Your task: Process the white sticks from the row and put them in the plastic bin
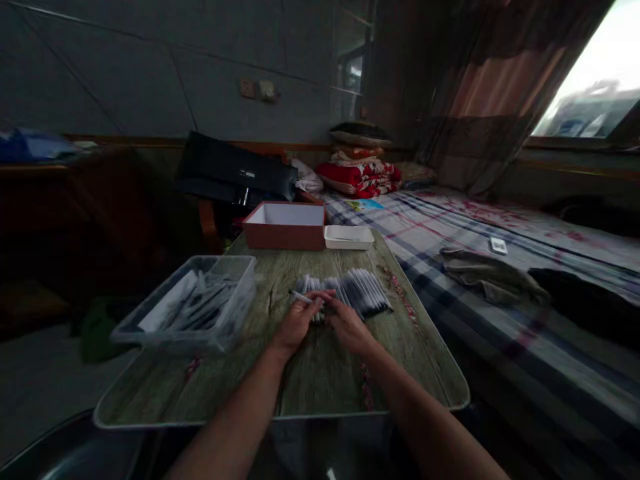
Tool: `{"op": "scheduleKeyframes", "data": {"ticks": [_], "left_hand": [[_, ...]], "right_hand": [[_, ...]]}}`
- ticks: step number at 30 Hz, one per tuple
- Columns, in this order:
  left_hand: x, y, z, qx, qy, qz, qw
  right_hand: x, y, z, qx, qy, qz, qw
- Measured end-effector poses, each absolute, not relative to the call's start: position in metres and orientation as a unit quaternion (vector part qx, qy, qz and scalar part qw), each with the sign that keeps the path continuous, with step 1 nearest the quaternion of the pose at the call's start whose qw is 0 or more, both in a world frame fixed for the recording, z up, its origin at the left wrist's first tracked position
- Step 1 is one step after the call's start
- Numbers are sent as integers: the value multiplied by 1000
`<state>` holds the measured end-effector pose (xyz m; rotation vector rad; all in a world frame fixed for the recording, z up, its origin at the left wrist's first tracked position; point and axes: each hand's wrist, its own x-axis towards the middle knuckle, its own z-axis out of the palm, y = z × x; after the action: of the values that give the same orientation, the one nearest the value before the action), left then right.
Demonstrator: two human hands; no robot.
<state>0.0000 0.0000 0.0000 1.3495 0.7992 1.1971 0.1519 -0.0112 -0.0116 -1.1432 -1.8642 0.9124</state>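
White, slim, pen-like sticks [369,291]: in a row on the wood-grain surface [325,393].
Left hand [300,319]: near the row, pinches one pale, slim stick [301,297].
Right hand [347,325]: fingers bent beside the left; I cannot tell whether they hold something.
Clear plastic box [239,312]: at left, loose sticks inside.

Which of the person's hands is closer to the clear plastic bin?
Left. The left hand is right of the clear plastic bin, apart from it; the right hand is farther right, by the row of pens.
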Motion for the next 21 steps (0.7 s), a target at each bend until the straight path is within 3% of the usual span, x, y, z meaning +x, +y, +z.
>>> {"op": "scheduleKeyframes", "data": {"ticks": [5,12,21], "left_hand": [[3,-5,1,544,318,473,616],[2,2,-15,469,288,492,675],[6,1,-10,427,319,529,660]], "right_hand": [[146,-14,-6,-460,-745,349,335],[140,-10,-14,-382,-592,564,430],[137,-9,-13,-365,-560,596,446]]}}
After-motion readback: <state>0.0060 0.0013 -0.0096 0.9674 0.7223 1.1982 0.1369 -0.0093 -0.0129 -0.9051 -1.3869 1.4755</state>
